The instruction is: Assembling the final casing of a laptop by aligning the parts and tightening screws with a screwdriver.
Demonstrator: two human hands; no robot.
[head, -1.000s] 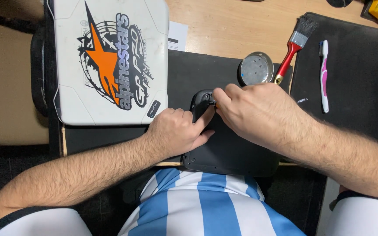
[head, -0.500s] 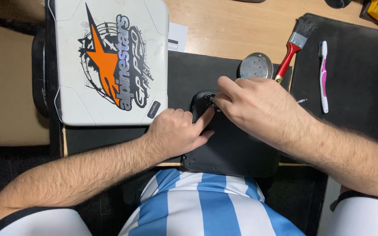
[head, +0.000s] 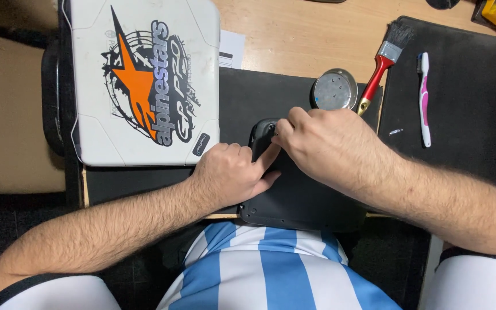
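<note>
A flat black device (head: 294, 201) lies on a black mat (head: 248, 92) at the desk's near edge, just in front of my body. My left hand (head: 231, 175) rests on the device's left side, its fingers curled and the index finger pressing near the top left corner. My right hand (head: 328, 146) covers the upper part of the device, fingertips pinched at a small spot on the top edge beside the left index finger. What the fingertips hold is hidden.
A white hard case (head: 144, 80) with an orange star graphic lies to the left. A round metal tin (head: 334, 89), a red-handled paintbrush (head: 381, 63) and a white-and-pink toothbrush (head: 424, 97) lie on the right. A second black mat (head: 466, 86) covers the right side.
My right hand has shifted slightly left and up along the device's top edge. My left hand has stayed in place.
</note>
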